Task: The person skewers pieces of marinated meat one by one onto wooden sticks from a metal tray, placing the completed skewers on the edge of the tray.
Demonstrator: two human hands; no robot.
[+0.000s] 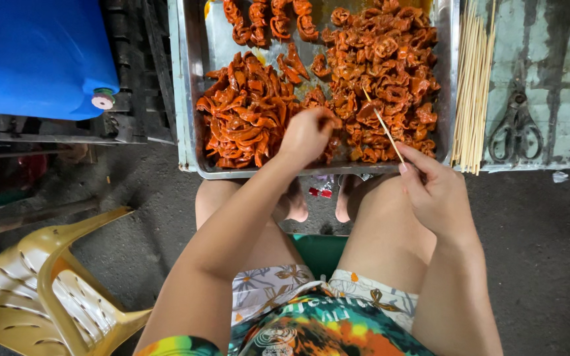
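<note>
Outdoor work spot on dark, rough ground (536,250), seen from above over bare knees and patterned shorts (324,310). Metal tray (196,99) ahead of the knees, loaded with red-orange marinated meat (377,59): flat strips heaped at left, curled pieces heaped at right, a few threaded rows along the far edge. Left hand (307,135) over the tray's near edge, between the two heaps, fingers curled down into the meat and pinched on a piece; the exact piece hidden under the knuckles. Right hand (437,194) just off the tray's near right corner, fingers closed around the lower end of a thin bamboo skewer (384,126), tip slanting up and left over the curled pieces. Bundle of skewers (473,86) lying just right of the tray on a worn, pale green tabletop (562,59). Dark scissors (514,125) on the same tabletop, right of the bundle. Blue plastic drum (34,53) with a white cap at upper left, resting on black crates (140,72). Yellow plastic chair (47,290), tipped over, at lower left.
</note>
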